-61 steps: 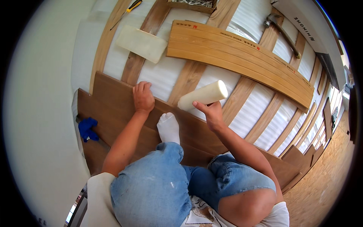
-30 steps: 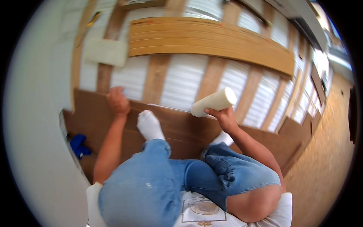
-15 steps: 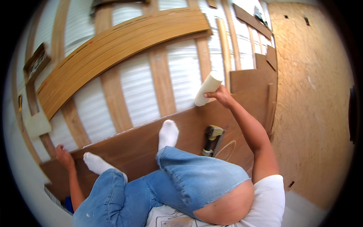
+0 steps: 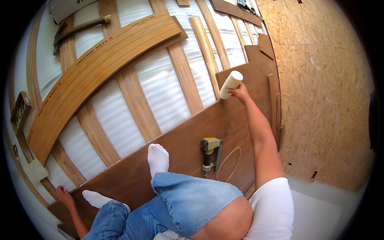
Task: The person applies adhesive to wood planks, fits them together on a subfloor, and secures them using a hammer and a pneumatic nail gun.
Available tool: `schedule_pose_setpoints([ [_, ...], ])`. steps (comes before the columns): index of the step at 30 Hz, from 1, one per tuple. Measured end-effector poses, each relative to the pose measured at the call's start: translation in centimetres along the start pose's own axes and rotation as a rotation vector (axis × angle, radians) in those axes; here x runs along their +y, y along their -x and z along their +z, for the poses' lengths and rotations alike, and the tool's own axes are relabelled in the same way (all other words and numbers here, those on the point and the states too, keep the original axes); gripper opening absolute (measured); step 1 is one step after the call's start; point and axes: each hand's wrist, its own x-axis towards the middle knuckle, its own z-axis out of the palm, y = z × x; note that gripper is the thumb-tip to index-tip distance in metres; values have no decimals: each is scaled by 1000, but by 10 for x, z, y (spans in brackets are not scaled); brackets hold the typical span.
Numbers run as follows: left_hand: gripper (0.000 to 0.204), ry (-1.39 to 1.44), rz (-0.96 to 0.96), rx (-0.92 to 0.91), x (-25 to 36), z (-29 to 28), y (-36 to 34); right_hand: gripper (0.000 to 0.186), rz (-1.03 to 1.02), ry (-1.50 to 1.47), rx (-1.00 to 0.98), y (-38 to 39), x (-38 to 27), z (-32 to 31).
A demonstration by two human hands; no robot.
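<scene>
Wooden-handled hammer (image 4: pixel 86 27), speckled chipboard (image 4: pixel 320 100)

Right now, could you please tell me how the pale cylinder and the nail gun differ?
The pale cylinder is plain off-white; the nail gun is yellowish and black. The pale cylinder is held tilted in the right hand, while the nail gun lies unheld on the brown floorboards. The pale cylinder is one simple rounded shape, whereas the nail gun has several parts. Both are nearer the right hand than the left hand.

Half-floored room (home, perhaps): battens (image 4: pixel 139 105), brown planks (image 4: pixel 184 138), nail gun (image 4: pixel 209 145).
</scene>
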Motion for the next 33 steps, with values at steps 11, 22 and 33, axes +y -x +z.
schedule_pose_setpoints([
  [11, 29, 60, -22, -61, 9, -2, 5, 54, -181, -314, 581, 30, 63, 40],
  [22, 34, 13, -34, -190, 3, -21, 3, 49, -361, -280, 908, 2, 25, 99],
  [33, 36, 60, -39, -219, 20, -20, 10, 50, -350, -618, 876, 10, 57, 94],
])
